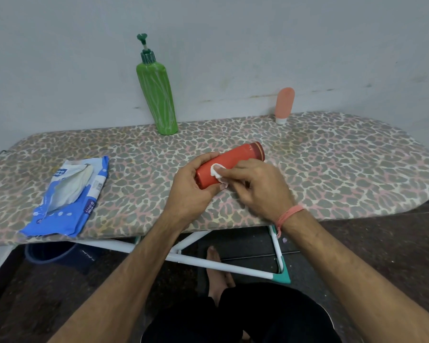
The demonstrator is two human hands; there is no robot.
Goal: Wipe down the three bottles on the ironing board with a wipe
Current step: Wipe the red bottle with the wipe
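Wiping red bottle (230, 162): item one of three, in hand above the ironing board (332, 164), held on its side with the dark cap end pointing away from me.

Left hand (191, 186): closed around the bottle's base end, fingers curled over the top and thumb beneath. Right hand (255, 186): pinched shut on a small white wipe (217, 170), pressing it against the bottle's side close to the left hand's fingers.

Method, as I judge it: I keep the left hand firm and low on the base so the body stays free, run the wipe lengthwise toward the cap, then roll the bottle to bring unwiped faces round. The cap and base will each need their own pass. The wipe is wadded small; unfolding it would cover more surface.

Position: bottle lies between both hands, touching each, over the near middle of the board.

Remaining stock: green pump bottle (159, 100), upright at the far edge by the wall; pink tube (284, 105), standing on its white cap, far right. Both well apart from my hands.

Supply: blue wipe pack (67, 194), flap open, on the board to my left.
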